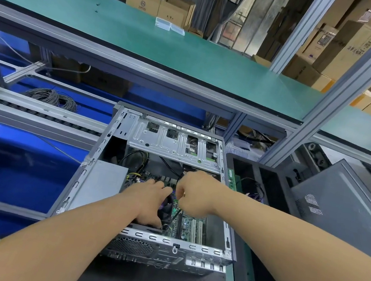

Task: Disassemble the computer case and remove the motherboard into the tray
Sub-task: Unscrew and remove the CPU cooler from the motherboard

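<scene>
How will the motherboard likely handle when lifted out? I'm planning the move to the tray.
The motherboard looks like a thin flat board, so it is probably light and may flex a little. Its slots and small parts suggest it is fragile, best held by the edges. Cables and the fan under the left hand may snag it inside the computer case.

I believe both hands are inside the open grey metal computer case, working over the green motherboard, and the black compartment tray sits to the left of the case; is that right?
Not quite: the head view shows the black compartment tray to the right of the open grey metal computer case, not the left. The left hand and right hand are indeed inside it, over the green motherboard.
</scene>
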